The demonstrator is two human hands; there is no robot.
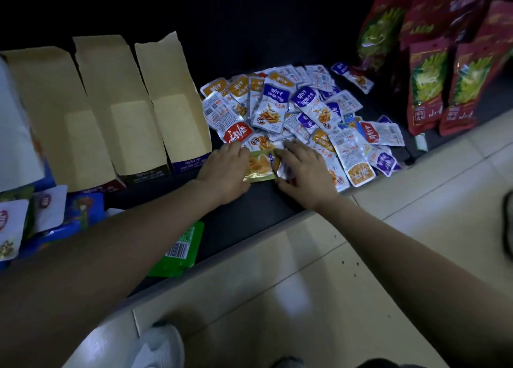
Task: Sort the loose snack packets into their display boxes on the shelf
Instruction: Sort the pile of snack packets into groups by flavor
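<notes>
Head view: left hand [224,170] and right hand [304,170] lie flat, flanking a gold packet [259,168]; best pinch it singly before matching a display box [177,109] leftward.

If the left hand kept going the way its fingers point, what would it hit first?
Probably the red-topped packet at the near edge of the pile. The fingertips of the left hand look almost on it, though depth is unclear.

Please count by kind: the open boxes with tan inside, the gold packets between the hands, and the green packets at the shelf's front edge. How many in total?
Open tan boxes: 3
Gold packets: 1
Green packets: 1
Total: 5
</notes>
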